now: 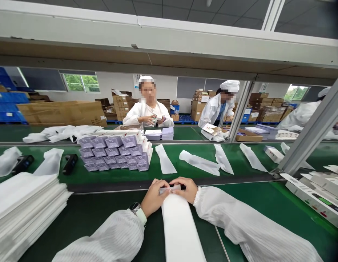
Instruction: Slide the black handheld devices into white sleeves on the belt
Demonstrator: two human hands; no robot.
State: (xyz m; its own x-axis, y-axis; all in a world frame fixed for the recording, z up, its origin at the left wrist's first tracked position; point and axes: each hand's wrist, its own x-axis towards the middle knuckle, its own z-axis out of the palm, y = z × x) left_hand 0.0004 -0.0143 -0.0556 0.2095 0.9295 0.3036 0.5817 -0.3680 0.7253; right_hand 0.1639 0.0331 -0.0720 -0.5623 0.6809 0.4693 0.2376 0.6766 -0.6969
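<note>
Both hands meet at the far end of a long white strip or stack of sheets [181,229], which runs toward me over the green work surface. My left hand [156,196] has its thumb and fingers closed on a translucent white sleeve [173,188]. From the other side, my right hand [186,188] pinches the same sleeve, thumbs nearly touching. Something dark shows by the right fingers; I cannot make out what it is. Similar white sleeves [165,159] lie on the green belt just beyond, along with a black device [70,163] at the left.
A tall stack of white sheets [24,207] stands at my left. Purple-and-white boxes [114,151] are piled on the belt. Open white boxes [318,196] lie at right, near a slanted metal post [313,123]. A shelf [169,32] spans overhead. Co-workers [148,105] work across the belt.
</note>
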